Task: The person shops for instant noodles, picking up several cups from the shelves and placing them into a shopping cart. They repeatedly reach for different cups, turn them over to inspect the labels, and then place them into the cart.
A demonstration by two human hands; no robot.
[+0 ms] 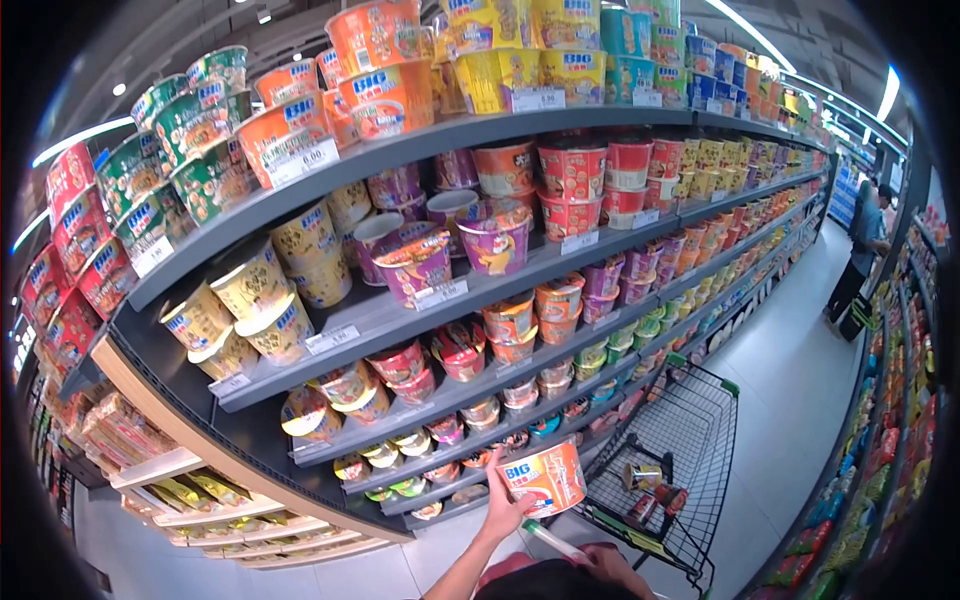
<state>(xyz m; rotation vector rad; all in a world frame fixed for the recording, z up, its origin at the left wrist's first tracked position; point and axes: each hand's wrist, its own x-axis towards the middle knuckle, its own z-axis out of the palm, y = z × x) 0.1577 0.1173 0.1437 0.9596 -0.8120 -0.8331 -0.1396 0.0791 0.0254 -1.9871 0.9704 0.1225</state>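
My left hand [507, 507] is closed around an orange instant noodle cup [543, 482] marked "BIG", tilted above the near end of the shopping cart. Below it runs the pale cart handle [556, 541] with a green end. My right hand [606, 566], dim at the bottom edge, is closed on the handle's right part; its fingers are partly hidden. Inside the wire shopping cart [722, 440] lie a noodle cup [643, 474] and several red packages [657, 504].
Curved shelves [395, 366] of colourful noodle cups fill the left and middle. Wooden shelves [165, 466] with bagged goods stand at lower left. Packed shelves [868, 490] line the right. Down the tiled aisle [780, 345], a person [868, 245] stands beside a dark basket [857, 318].
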